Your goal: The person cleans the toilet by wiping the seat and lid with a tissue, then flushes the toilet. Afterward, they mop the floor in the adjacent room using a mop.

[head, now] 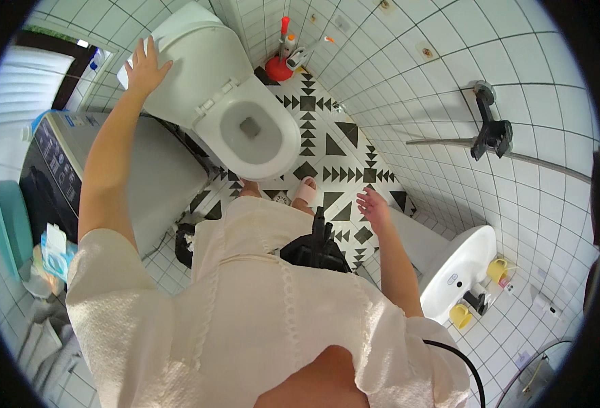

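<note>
My left hand (146, 69) reaches to the cistern end of a white toilet (203, 66), fingers spread over the edge of its pale lid; whether it touches cannot be told. Nothing shows in its grasp. The toilet's seat ring (292, 137) frames an uncovered bowl with a dark patch at the bottom. Out to my right, my right hand (374, 208) hangs above the patterned floor near the washbasin's pedestal, its fingers loosely apart and holding nothing. A black bag (315, 252) sits at my waist.
A washing machine (157, 163) stands at left beside a teal basin (9, 224). A red plunger (279, 69) is in the corner behind the toilet. At right are a white washbasin (450, 270), yellow mugs (460, 316) and a black shower holder (493, 132) on the tiled wall.
</note>
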Demonstrator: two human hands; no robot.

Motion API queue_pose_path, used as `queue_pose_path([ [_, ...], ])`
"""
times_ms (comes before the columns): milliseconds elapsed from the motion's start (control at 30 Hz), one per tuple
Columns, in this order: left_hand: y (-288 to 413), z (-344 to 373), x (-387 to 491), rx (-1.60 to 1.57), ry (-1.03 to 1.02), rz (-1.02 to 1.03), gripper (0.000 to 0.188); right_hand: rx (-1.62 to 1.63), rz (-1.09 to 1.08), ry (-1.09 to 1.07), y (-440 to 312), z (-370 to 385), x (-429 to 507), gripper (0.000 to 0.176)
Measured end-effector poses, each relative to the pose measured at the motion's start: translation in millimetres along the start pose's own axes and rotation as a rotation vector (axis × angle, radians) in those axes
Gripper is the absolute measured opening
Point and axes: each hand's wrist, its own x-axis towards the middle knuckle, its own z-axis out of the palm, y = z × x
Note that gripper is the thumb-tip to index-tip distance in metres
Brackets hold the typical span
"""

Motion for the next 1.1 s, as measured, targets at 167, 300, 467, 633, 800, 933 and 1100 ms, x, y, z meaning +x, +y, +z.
queue_pose_path([
  [167, 27, -2, -41, -0.077, 0.133, -0.133, 0.082, -0.030, 0.001, -0.001, -6, -64, -6, 0.051],
  [300, 59, 11, -126, -0.314, 0.367, 0.021, 0.066, -0.039, 0.008, 0.006, -16, -108, 0, 0.052],
  [467, 112, 21, -343, -0.706, 0.034, -0.126, 0.034, -0.322, 0.118, -0.005, -28, -127, 24, 0.051],
  [633, 138, 33, -595, -0.808, -0.315, -0.861, 0.031, -0.939, 0.085, -0.099, -42, -93, 58, 0.042],
  [800, 113, 65, -837, -1.151, 0.001, -1.989, 0.062, -1.197, -0.036, -0.338, -36, -5, 66, 0.032],
  [933, 74, 15, -908, -1.155, 0.605, -2.222, 0.094, -1.245, -0.158, -0.475, -22, 43, 57, 0.031],
  [1100, 11, -52, -916, -0.857, 0.889, -1.621, 0.081, -1.313, -0.190, -0.492, 47, 82, -2, 0.028],
])
